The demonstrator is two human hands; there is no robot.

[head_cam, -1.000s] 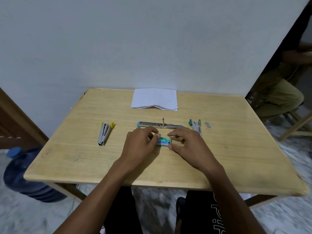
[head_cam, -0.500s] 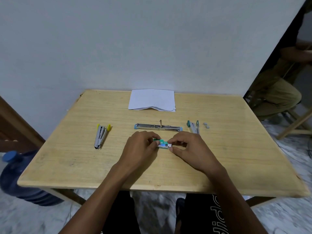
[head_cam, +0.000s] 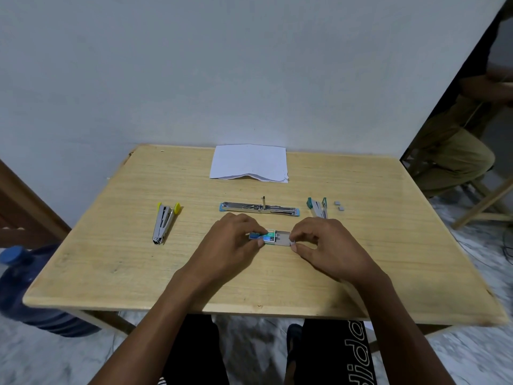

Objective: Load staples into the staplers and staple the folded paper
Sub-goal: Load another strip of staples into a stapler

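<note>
Our left hand [head_cam: 233, 240] pinches the staple box [head_cam: 262, 237]; our right hand [head_cam: 322, 243] pinches its tray [head_cam: 283, 240]. The tray has just slid out, just before the opened blue stapler [head_cam: 259, 209]. Staples look reachable now.

A pale wooden table [head_cam: 111, 245] with fine grain is seen under a plain white folded paper [head_cam: 248, 162]. Yellow tips are shown on the silver metal stapler [head_cam: 163, 222], blue ends on the long opened steel stapler [head_cam: 259, 208], teal on a third [head_cam: 317, 207]. Green-blue print is noted on the small staple box [head_cam: 263, 237].

Probably a home room: plain wall [head_cam: 249, 65], wooden table [head_cam: 388, 218], water jug [head_cam: 33, 295].
</note>
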